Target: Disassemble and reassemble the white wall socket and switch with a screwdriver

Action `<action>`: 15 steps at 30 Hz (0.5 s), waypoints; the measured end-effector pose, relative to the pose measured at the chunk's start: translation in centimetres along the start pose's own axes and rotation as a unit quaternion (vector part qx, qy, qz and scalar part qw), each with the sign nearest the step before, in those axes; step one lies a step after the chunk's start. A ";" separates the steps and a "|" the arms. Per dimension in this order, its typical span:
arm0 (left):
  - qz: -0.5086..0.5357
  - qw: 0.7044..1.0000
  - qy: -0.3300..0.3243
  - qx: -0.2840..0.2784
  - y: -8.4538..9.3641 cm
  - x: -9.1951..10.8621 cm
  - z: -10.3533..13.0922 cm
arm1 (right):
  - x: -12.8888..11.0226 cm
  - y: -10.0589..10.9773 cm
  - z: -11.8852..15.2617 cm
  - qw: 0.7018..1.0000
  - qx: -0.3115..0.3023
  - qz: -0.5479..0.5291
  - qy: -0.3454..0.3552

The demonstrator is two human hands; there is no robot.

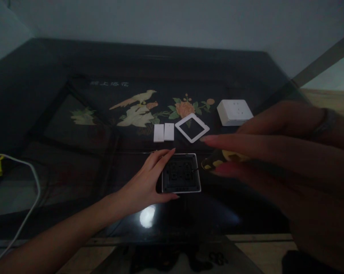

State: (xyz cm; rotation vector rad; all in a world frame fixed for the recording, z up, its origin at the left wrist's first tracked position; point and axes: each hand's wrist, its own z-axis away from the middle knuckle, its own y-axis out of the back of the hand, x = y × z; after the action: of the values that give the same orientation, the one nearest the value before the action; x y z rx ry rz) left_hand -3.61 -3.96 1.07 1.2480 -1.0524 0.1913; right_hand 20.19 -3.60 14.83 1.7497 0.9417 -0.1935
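My left hand [151, 177] grips a wall switch [181, 179] by its left side, fingers at the upper edge and thumb at the lower. The switch lies on the dark table with its black inner face up inside a white rim. Close to the camera, my right hand [274, 163] pinches a screwdriver [214, 161] with a yellow and black handle. The screwdriver's thin shaft points left, and its tip reaches over the right part of the switch; whether it touches is hard to tell.
Beyond the switch lie two white rocker plates [164, 132] and a white square frame [192, 128]. A white socket box [235, 112] sits farther right. The glossy table [126, 224] bears a bird-and-flower picture. A white cable [36, 182] with a yellow tag runs along the left.
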 end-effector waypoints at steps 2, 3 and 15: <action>0.001 1.000 -0.005 0.000 0.0 0.0 0.0 | 0.2 0.2 -0.2 0.999 -0.027 -0.022 0.035; 0.001 1.000 -0.008 0.001 0.0 -0.1 0.0 | 0.3 0.4 -0.3 0.997 -0.050 -0.032 0.045; -0.003 1.000 -0.003 -0.008 0.0 0.0 0.0 | 0.1 -0.7 -0.1 0.998 0.003 0.044 0.037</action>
State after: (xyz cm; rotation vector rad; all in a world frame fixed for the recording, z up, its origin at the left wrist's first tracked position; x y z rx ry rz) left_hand -3.66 -3.95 1.08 1.2377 -1.0529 0.1751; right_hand 19.71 -3.44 14.28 1.8099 0.9161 -0.0759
